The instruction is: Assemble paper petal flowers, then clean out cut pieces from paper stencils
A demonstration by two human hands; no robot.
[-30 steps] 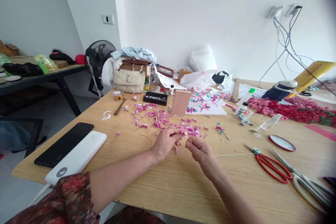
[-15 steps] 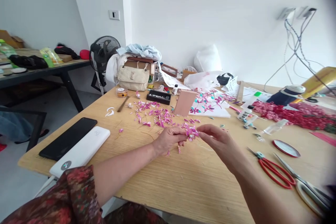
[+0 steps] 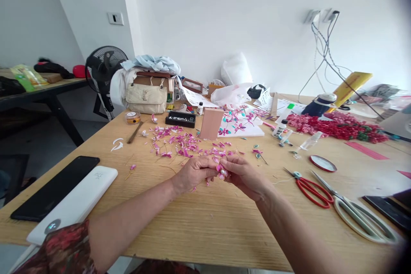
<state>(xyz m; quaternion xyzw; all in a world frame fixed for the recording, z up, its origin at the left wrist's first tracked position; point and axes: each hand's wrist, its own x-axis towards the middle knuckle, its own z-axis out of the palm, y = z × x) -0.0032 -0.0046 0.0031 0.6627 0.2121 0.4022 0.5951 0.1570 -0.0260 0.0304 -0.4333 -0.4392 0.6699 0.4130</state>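
Note:
A small pink flower (image 3: pixel 222 171) with a pearly centre is pinched between both hands above the wooden table (image 3: pixel 205 227). My left hand (image 3: pixel 195 174) grips it from the left, fingers closed. From the right, the thumb and fingers of my right hand (image 3: pixel 245 175) press on the same flower. Many loose pink petals and blossoms (image 3: pixel 183 141) lie scattered beyond the hands. Behind them a pinkish block (image 3: pixel 212 123) stands upright beside a white sheet (image 3: pixel 253 130) bearing pink and teal flowers.
Red-handled scissors (image 3: pixel 313 192) and larger white-handled scissors (image 3: pixel 362 218) lie at the right, near a round lid (image 3: pixel 323 163). A black phone (image 3: pixel 58 186) and a white power bank (image 3: pixel 75 201) lie left. A black tray (image 3: pixel 180 119) and beige bag (image 3: pixel 147 98) are farther back.
The view has swung to the right. My right hand has come closer to my left, and its fingers now overlap the flower more.

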